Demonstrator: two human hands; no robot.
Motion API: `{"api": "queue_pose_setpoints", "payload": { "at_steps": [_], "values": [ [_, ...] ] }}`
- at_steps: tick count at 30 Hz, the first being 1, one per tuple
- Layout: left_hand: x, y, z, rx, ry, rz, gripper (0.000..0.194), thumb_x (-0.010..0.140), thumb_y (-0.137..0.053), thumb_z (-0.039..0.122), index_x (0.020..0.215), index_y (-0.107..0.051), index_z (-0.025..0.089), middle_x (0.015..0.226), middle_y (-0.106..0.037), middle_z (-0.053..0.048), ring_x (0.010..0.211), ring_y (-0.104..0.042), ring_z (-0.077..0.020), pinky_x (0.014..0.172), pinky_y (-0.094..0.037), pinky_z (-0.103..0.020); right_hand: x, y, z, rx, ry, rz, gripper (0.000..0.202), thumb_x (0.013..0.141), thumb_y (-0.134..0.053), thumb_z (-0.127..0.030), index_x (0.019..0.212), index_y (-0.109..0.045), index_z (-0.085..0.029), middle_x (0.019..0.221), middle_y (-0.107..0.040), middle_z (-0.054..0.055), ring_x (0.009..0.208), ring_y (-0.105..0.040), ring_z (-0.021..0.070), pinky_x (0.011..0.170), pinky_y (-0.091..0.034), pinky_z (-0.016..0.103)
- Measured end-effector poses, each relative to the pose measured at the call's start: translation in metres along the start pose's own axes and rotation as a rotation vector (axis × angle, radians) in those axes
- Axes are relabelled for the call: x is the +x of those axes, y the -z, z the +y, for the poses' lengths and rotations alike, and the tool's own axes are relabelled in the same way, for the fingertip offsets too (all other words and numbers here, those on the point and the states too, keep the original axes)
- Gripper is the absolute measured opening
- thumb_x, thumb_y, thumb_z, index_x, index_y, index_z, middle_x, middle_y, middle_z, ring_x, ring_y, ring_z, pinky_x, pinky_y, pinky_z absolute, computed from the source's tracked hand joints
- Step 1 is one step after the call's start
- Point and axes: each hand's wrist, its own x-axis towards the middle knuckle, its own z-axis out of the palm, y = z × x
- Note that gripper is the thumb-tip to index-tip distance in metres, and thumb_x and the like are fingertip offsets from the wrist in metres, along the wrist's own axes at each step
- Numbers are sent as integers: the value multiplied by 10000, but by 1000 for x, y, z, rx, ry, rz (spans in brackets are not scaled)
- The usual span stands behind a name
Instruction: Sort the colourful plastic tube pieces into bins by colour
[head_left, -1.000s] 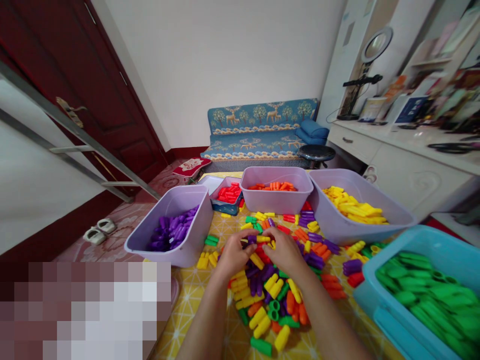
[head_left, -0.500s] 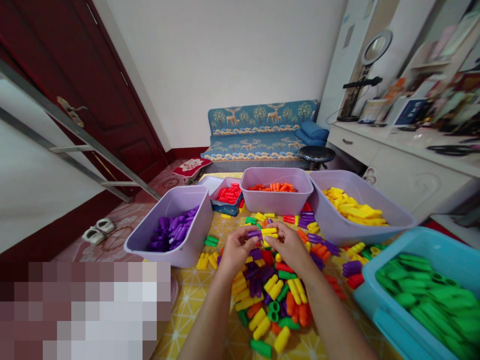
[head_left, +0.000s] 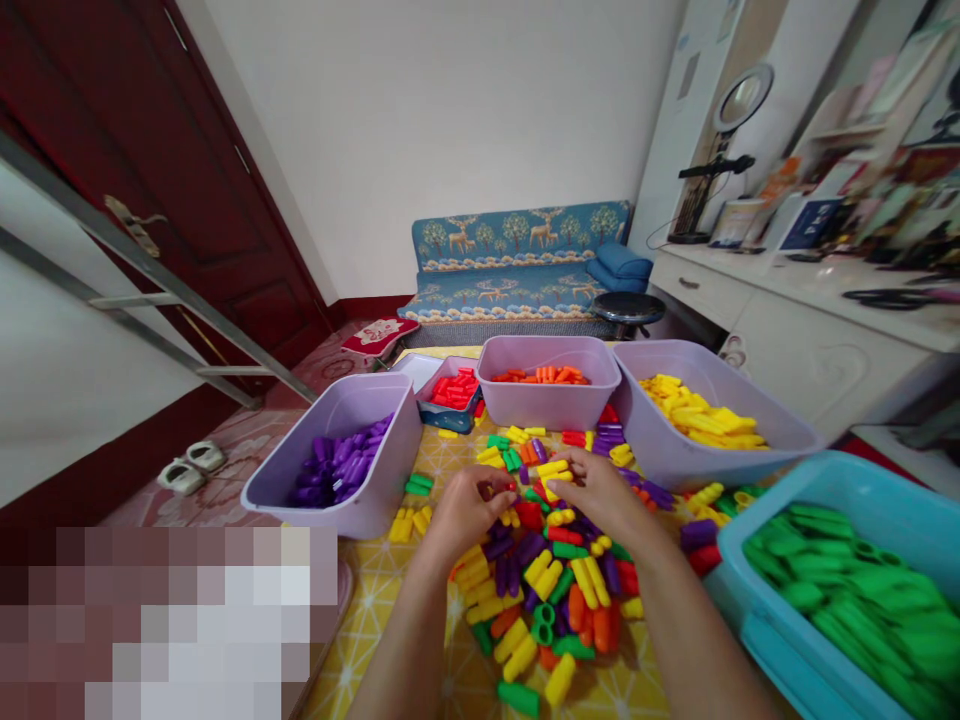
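Over the far part of a mixed pile of plastic pieces, my right hand (head_left: 592, 487) pinches a yellow piece (head_left: 553, 470) between thumb and fingers. To its left, my left hand (head_left: 474, 500) has its fingers curled together, with a small bit of red at the fingertips that is too small to name. Beneath and in front of both hands lie yellow pieces (head_left: 519, 650), green pieces (head_left: 519, 698), purple, red and orange ones on a yellow patterned tablecloth (head_left: 360, 640).
Around the pile stand a bin of purple pieces (head_left: 259, 490), a small box of red ones (head_left: 448, 415), a bin of orange ones (head_left: 547, 405), a bin of yellow ones (head_left: 712, 465) and a turquoise bin of green ones (head_left: 772, 610). Behind is a blue sofa (head_left: 517, 290).
My hands have moved apart slightly. The purple piece that was at my left fingertips is no longer between them. The view has shifted a little.
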Motion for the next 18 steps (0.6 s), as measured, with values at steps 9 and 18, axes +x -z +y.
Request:
{"api": "queue_pose_setpoints", "payload": {
  "at_steps": [9, 18],
  "values": [
    [-10, 1, -3, 169, -139, -190, 517, 543, -783, 211, 1052, -701, 254, 1024, -671, -69, 879, -618, -249, 758, -466, -302, -3, 20, -25, 393, 62, 431, 336, 682, -697, -345, 970, -634, -185, 859, -702, 40, 746, -654, 172, 661, -506, 287],
    [-4, -8, 0, 155, -7, -122, 274, 679, -618, 156, 929, -729, 184, 874, -723, -58, 695, -626, -184, 645, -459, -265, -1, 18, -20, 477, -22, 508, 394, 709, -657, -452, 988, -628, -175, 940, -692, 74, 763, -643, 164, 620, -487, 260]
  ]
}}
